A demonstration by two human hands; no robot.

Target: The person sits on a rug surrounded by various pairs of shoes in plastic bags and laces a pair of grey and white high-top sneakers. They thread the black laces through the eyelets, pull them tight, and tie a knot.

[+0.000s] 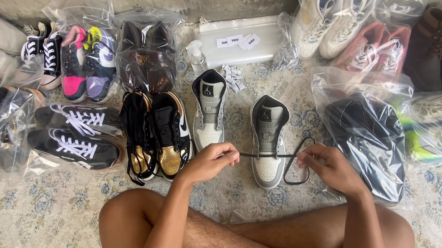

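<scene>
The person's crossed legs (252, 242) are closest, at 6 o'clock. The left hand (210, 161) pinches one end of a black lace (261, 155). The lace runs across a gray and white shoe (268, 140) in the middle. At 3 o'clock, the right hand (331, 165) pinches the other end.

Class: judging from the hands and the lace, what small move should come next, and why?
Probably feed the lace end in the right hand into the next eyelet: the black lace stretches taut from the left hand across the grey shoe, slack looping beside it.
</scene>
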